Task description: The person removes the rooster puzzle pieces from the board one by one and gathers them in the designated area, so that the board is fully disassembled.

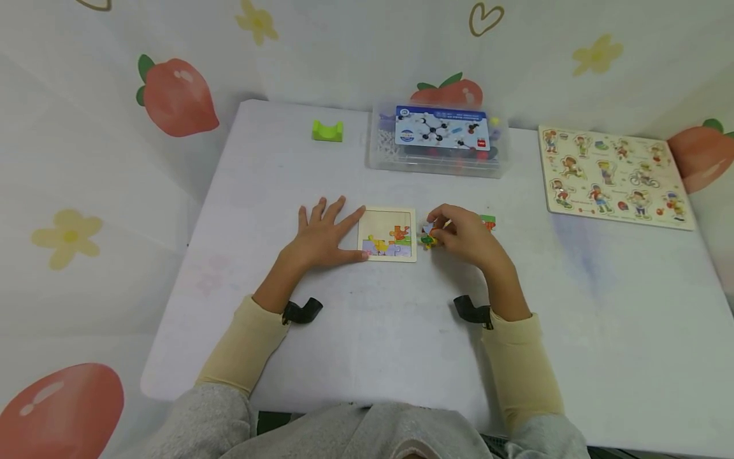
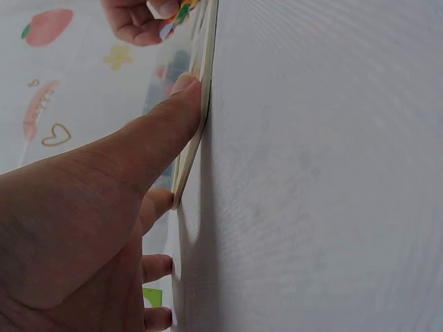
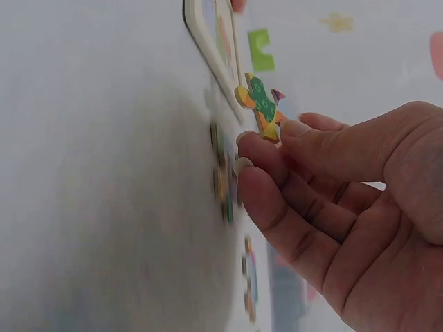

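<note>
A small wooden jigsaw tray [image 1: 385, 222] lies flat on the table. Several pieces [image 1: 380, 247] sit along its bottom and right side; bare wood shows in the upper left. My left hand [image 1: 321, 239] is spread at the tray's left side, with thumb and index finger touching its edge. Just right of the tray, my right hand [image 1: 467, 236] pinches a jigsaw piece [image 3: 261, 104], green with yellow and orange, between thumb and fingertips. In the right wrist view the piece is tilted and raised off the table. Loose pieces [image 3: 223, 173] lie beneath that hand, partly hidden in the head view.
Behind the tray stands a clear plastic box [image 1: 381, 159] with a molecule-model label. A green notched block [image 1: 327, 132] is at the back left. To the right lies a wooden board with sports figures [image 1: 616, 175]. A patterned curtain [image 1: 344, 51] hangs behind the table.
</note>
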The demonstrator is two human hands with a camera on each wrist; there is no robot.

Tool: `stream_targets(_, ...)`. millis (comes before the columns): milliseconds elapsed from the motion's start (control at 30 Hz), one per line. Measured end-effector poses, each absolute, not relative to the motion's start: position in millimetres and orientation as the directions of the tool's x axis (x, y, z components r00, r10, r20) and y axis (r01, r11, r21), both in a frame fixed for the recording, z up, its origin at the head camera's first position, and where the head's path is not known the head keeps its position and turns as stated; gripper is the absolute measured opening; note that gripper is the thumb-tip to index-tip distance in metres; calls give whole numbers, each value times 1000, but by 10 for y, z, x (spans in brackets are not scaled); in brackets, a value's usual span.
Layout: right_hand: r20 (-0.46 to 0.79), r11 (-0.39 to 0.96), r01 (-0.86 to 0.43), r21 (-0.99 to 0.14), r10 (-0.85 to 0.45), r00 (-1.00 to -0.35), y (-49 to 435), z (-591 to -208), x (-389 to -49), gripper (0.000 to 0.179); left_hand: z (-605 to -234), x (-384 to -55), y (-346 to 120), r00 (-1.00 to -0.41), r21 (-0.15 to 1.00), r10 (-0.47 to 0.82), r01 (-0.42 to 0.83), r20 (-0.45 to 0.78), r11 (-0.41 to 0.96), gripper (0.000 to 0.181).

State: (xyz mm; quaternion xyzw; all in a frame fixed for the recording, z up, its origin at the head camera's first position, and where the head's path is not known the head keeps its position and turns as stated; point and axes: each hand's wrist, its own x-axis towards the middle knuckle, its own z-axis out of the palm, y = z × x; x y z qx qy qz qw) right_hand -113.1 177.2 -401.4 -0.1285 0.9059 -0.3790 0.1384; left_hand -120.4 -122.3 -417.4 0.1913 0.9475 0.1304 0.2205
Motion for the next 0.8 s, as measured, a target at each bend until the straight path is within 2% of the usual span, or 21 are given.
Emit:
stream_targets(367,-137,693,-97,-714,-274,-952,2135,-3988,-1086,18,-4173,-1201,-1223,-827,328,419,304,-375,894,96)
stream_targets(800,-183,737,-55,-673,-238,-954,2279,-4028,-1089,19,-4210,-1208,-1232,-825,329,420,304,-378,894,97)
